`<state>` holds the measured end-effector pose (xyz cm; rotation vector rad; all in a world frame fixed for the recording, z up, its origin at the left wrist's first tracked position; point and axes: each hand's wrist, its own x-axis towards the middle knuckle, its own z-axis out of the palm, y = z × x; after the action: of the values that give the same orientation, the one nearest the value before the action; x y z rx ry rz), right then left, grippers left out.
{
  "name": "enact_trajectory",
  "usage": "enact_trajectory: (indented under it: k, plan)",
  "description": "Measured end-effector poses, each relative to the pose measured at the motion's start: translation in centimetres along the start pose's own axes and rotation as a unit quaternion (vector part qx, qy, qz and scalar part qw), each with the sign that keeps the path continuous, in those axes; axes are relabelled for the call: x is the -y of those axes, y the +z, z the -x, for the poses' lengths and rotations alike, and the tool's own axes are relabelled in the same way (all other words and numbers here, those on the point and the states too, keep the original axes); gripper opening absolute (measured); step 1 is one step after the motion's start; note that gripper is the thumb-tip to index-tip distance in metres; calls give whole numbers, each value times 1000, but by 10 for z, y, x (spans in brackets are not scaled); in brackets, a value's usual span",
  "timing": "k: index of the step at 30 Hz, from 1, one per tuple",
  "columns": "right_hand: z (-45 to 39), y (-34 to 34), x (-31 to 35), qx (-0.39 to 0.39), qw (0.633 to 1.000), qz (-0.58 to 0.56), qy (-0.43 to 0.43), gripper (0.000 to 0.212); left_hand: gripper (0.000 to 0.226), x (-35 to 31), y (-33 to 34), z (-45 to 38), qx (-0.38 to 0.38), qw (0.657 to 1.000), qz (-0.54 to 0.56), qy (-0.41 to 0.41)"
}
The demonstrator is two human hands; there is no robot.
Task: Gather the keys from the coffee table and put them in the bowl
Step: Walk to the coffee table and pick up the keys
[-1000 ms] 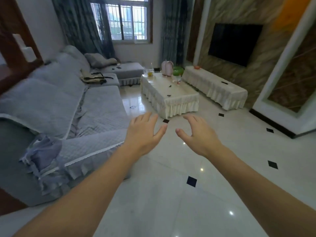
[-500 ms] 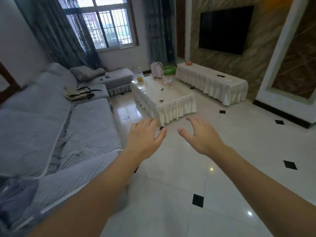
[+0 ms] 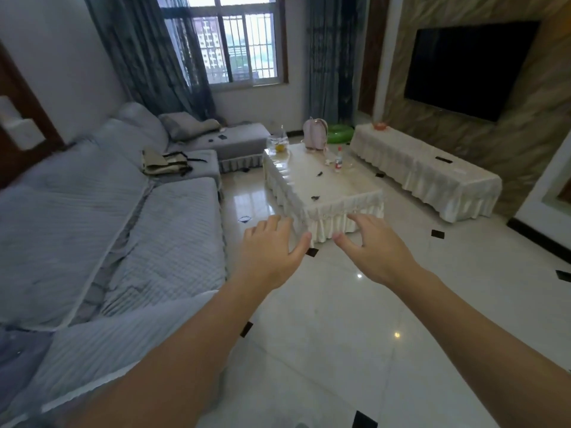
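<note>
The coffee table (image 3: 340, 193), draped in a cream frilled cloth, stands ahead in the middle of the room. Two small dark items that look like keys lie on it: one (image 3: 315, 198) near the front edge, one (image 3: 319, 173) further back. A clear glass bowl (image 3: 277, 143) with something yellow inside sits at the table's far left corner. My left hand (image 3: 272, 254) and my right hand (image 3: 374, 251) are stretched out in front of me over the floor, short of the table, fingers spread, holding nothing.
A grey sofa (image 3: 108, 217) runs along the left, with a folded bag (image 3: 165, 162) on it. A long covered TV bench (image 3: 432, 171) lines the right wall. A pink backpack (image 3: 314, 134) and small bottles (image 3: 339, 159) stand at the table's far end. Glossy white floor tiles (image 3: 340, 335) lie underfoot.
The view has advanced toward the coffee table, which now looks larger and closer. Both hands stay outstretched and open, now reaching up to the table's front edge in the view.
</note>
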<state>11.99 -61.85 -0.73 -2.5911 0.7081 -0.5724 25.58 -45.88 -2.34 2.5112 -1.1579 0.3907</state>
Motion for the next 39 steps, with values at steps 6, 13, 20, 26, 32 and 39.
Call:
enact_trajectory:
  k: [6, 13, 20, 26, 32, 39]
  plan:
    - [-104, 42, -21, 19, 1000, 17, 4, 65, 64, 32, 56, -95, 4, 1000, 21, -7]
    - [-209, 50, -50, 8, 999, 33, 24, 70, 56, 37, 93, -213, 22, 998, 55, 25]
    - [-305, 58, -94, -3, 998, 43, 37, 72, 59, 37, 115, -313, 20, 998, 40, 49]
    - [-386, 80, -146, 0, 999, 8, 45, 68, 62, 46, 159, -389, 39, 998, 26, 40]
    - [-481, 103, -199, 14, 998, -52, 38, 65, 64, 36, 209, -472, 48, 998, -16, 32]
    - [-587, 121, -226, 34, 997, -71, 7, 65, 64, 33, 244, -556, 34, 999, -20, -2]
